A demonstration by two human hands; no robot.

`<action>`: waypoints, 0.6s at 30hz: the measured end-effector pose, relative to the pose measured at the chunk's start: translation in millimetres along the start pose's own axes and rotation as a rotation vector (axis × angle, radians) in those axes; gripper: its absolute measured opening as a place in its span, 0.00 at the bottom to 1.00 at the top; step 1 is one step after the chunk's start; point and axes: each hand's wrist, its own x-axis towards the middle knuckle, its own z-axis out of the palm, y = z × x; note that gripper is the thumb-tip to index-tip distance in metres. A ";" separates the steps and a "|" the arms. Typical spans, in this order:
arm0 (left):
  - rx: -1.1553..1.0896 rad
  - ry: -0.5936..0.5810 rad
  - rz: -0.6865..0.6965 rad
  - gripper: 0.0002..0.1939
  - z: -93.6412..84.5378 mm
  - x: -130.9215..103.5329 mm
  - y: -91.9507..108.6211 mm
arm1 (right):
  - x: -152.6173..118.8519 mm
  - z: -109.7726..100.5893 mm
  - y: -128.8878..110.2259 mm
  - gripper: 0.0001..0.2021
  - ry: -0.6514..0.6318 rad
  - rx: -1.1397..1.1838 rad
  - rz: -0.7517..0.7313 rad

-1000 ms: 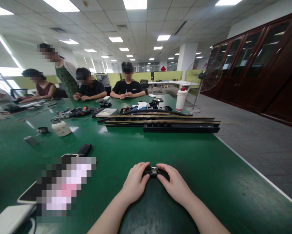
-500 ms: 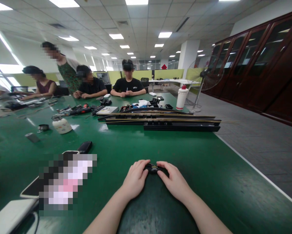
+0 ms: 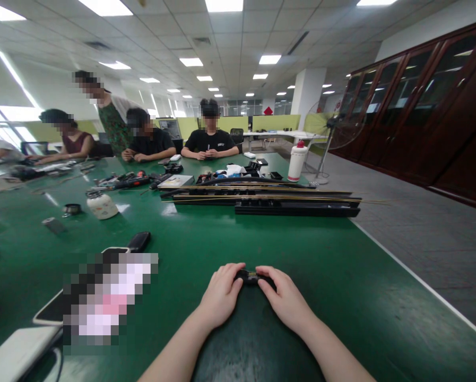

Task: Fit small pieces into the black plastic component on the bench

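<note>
A small black object (image 3: 251, 276) with a brownish-yellow patch on top lies between my two hands, low over the green table (image 3: 230, 239). Its kind is too small to make out. My left hand (image 3: 223, 294) grips its left end, thumb in front and fingers behind. At the other end, my right hand (image 3: 284, 297) pinches it the same way. Both ends are hidden under my fingers.
Long black rails (image 3: 297, 210) with thin yellow rods lie across the table ahead. Behind them stands a white bottle (image 3: 297, 162) with a red cap. To my left are a white jar (image 3: 101, 205), a black pouch-like item (image 3: 139, 241) and a blurred-out screen (image 3: 114, 297). Several people sit opposite.
My hands and the black object keep almost the same place and grip. The whole view has shifted very slightly.
</note>
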 end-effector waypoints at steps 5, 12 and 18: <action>0.004 0.000 -0.003 0.17 -0.4 0.0 0.9 | -0.4 0.0 1.0 0.12 0.004 -0.014 -0.009; 0.018 -0.003 0.006 0.16 -1.5 -0.4 3.3 | -0.5 -0.1 -0.7 0.13 -0.012 -0.053 -0.008; 0.017 -0.003 0.005 0.16 -2.1 -0.2 4.2 | -1.1 -0.6 -1.8 0.13 -0.023 -0.063 -0.007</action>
